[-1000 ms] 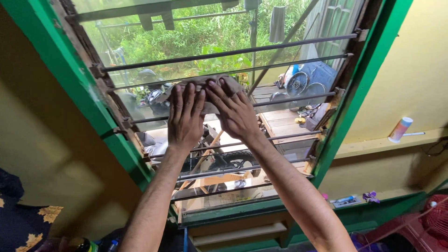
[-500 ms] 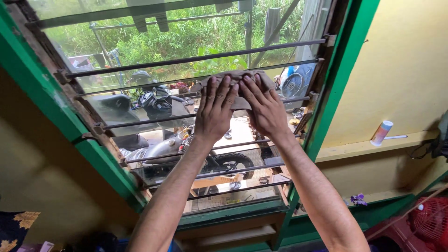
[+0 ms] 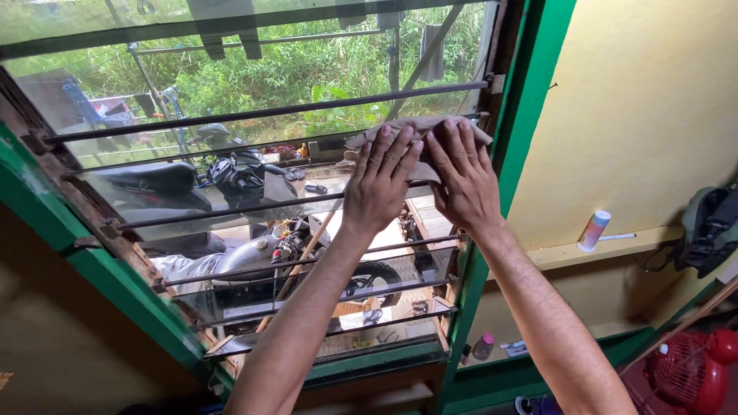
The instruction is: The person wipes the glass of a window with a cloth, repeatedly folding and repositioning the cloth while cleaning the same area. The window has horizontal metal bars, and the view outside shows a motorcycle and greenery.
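Both my hands press a grey-brown cloth (image 3: 461,127) flat against a glass louvre slat (image 3: 192,184) of a green-framed window (image 3: 530,115). My left hand (image 3: 380,184) lies with fingers spread on the cloth's left part. My right hand (image 3: 463,177) lies beside it on the right part, close to the window's right frame. The cloth shows mostly above my fingertips and at the right end of the slat.
Several glass slats run below my hands. Outside stand a motorcycle (image 3: 254,253) and green plants. A yellow wall (image 3: 638,107) is on the right, with a ledge holding a small tube (image 3: 593,230), a dark bag (image 3: 711,227) and a red fan (image 3: 688,369) lower right.
Both hands have slid the cloth along the slat to the right, from the window's middle to its right frame. The view has shifted with them.
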